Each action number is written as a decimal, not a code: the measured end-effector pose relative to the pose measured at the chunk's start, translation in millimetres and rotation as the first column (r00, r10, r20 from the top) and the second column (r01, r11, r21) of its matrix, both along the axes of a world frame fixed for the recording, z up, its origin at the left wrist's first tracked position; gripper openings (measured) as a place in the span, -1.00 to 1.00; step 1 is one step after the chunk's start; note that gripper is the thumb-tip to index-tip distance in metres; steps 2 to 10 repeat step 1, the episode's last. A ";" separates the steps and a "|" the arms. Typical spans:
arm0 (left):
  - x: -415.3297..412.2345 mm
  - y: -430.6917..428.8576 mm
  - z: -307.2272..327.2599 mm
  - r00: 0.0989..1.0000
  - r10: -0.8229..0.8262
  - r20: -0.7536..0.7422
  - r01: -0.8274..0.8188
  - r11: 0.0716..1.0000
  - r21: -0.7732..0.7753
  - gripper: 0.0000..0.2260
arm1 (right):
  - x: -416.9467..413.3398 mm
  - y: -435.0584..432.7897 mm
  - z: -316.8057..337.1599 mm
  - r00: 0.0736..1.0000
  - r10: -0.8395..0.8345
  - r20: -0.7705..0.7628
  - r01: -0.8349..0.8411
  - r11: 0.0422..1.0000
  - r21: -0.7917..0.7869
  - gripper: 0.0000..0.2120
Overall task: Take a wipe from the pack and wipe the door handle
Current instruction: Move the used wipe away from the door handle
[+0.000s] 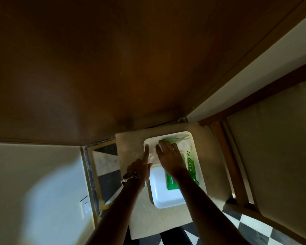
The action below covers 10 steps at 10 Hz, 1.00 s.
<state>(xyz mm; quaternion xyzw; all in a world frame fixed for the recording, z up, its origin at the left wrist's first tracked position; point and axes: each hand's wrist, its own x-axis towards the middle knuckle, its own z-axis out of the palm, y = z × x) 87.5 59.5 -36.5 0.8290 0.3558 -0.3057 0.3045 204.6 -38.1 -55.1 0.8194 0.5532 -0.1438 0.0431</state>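
A green pack of wipes (pixel 191 165) lies in a white tray (pixel 166 198) on a beige cushioned seat (pixel 129 144). My right hand (pixel 170 156) lies flat on the pack, fingers spread, pressing it down. My left hand (pixel 140 167), with a bracelet at the wrist, pinches a white wipe (pixel 153 156) at the pack's left end, the index finger stretched out. The brown wooden door (pixel 113 59) fills the upper part of the view. Its handle is not in view.
A second cushioned wooden chair (pixel 272 147) stands to the right. A white wall (pixel 34 183) with a light switch (pixel 84 207) is at the left. Black and white checked floor tiles (pixel 251 227) show below and beside the seat.
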 end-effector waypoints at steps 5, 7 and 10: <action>-8.5 1.4 17.4 0.998 -0.051 0.025 0.044 0.969 0.242 -0.27 | 2.3 10.1 19.7 0.998 -0.040 0.046 0.036 0.996 0.084 -0.45; -8.5 1.4 17.4 0.998 -0.051 0.025 0.044 0.969 0.242 -0.27 | 2.3 10.1 19.7 0.998 -0.040 0.046 0.036 0.996 0.084 -0.45; -8.5 1.4 17.4 0.998 -0.051 0.025 0.044 0.969 0.242 -0.27 | 2.3 10.1 19.7 0.998 -0.040 0.046 0.036 0.996 0.084 -0.45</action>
